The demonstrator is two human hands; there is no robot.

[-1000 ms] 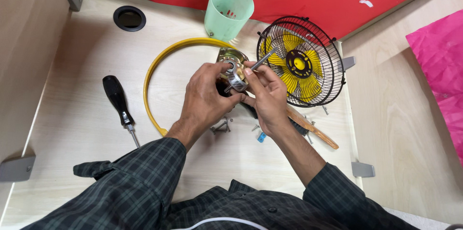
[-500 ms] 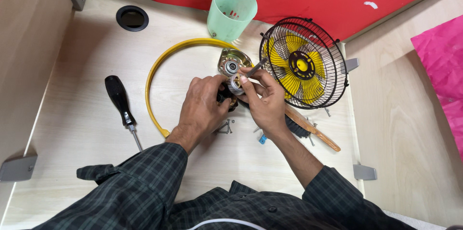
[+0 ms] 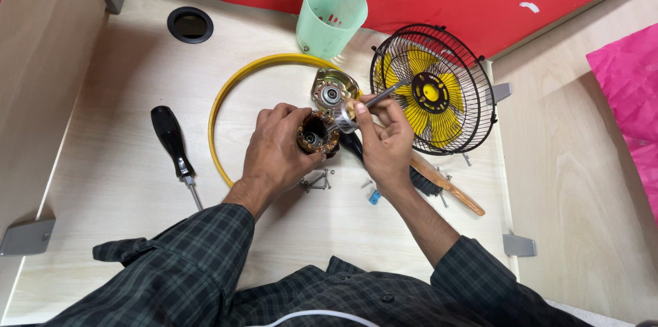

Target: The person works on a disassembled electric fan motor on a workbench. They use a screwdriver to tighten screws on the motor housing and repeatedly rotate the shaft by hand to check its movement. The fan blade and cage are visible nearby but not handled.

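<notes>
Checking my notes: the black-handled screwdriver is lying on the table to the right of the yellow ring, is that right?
Not quite. The head view shows the screwdriver lying on the table to the left of the yellow ring, not the right. It is black-handled, as you said.

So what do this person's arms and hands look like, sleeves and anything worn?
Both arms wear a dark green-grey plaid shirt with thin pale check lines. The left sleeve is pushed up to the forearm, the right sleeve likewise. Left hand and right hand are bare: no gloves, rings or watch visible.
</notes>
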